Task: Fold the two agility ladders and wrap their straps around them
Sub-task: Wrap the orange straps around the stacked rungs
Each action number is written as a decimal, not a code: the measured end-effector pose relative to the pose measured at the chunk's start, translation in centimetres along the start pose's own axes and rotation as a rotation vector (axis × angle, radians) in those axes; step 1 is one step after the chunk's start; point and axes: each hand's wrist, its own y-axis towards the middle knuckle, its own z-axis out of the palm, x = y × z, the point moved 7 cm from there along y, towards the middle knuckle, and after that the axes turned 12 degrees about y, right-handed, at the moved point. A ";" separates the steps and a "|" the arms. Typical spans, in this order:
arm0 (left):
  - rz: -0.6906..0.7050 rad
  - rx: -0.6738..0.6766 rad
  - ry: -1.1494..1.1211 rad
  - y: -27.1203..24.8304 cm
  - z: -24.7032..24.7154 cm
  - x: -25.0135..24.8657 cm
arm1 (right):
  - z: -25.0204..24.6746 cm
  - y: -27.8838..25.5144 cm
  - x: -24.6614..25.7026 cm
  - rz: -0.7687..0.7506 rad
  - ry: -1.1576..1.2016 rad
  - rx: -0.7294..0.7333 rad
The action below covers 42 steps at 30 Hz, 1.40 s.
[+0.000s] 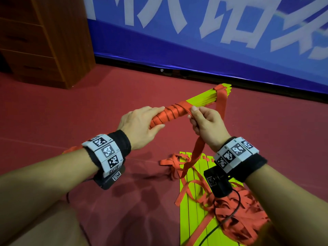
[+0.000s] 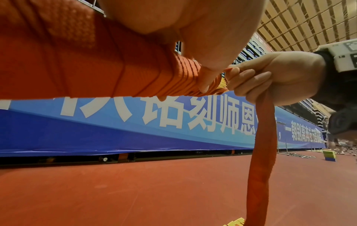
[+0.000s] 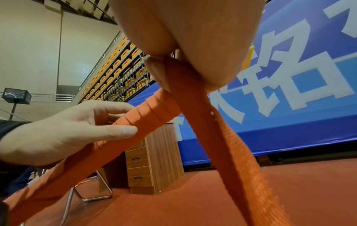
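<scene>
The left hand [image 1: 140, 125] grips the wrapped end of a folded ladder [image 1: 200, 102], a bundle of yellow rungs held up off the red floor [image 1: 71, 112]; its thumb lies under the bundle and its fingers [image 3: 108, 110] curve over the top. Orange strap [image 1: 170, 112] is wound in tight turns around the near half of the bundle, with yellow showing at the far end. The right hand [image 1: 205, 123] has its fingers curled, pinching the loose strap tail [image 2: 260, 145] just beside the last turn; the tail hangs down from it. The second ladder [image 1: 193, 201] lies flat on the floor below, its straps in a loose tangle that seems to be unwound. A blue banner [image 1: 195, 41] and a wooden cabinet [image 1: 53, 41] stand behind.
</scene>
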 end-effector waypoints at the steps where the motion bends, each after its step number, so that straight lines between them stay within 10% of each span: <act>1: -0.006 -0.001 -0.005 0.0 0.0 0.0 | 0.1 0.0 -0.1 -0.011 0.005 0.003; 42: -0.100 0.292 -0.948 -0.9 1.7 -1.6 | -3.0 0.5 -0.4 -0.055 -0.355 -0.166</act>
